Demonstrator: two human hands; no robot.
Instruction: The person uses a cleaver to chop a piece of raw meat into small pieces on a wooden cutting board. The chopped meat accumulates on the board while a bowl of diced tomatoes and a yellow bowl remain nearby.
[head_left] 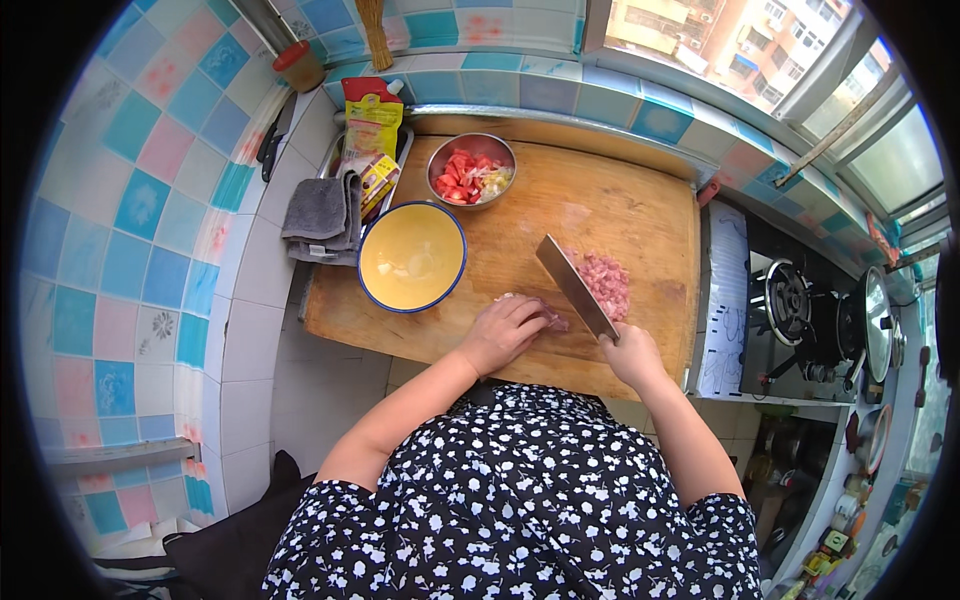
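Raw meat cut w/ cleaver (577, 287) on wooden counter (650, 190), both hands engaged.
L grip (505, 332): fingers curled over meat pc (557, 320), holding it down; meat shows past fingertips, on side toward blade. R grip (630, 352): clenched on cleaver handle, handle mostly hidden by fingers. Blade slants up-left, btwn meat pc and chopped meat pile (606, 285); pile is just beyond R grip, on blade's R side. Yellow bowl (385, 255) up-left of L grip; metal bowl (508, 155) w/ red chunks (460, 175) farther back.
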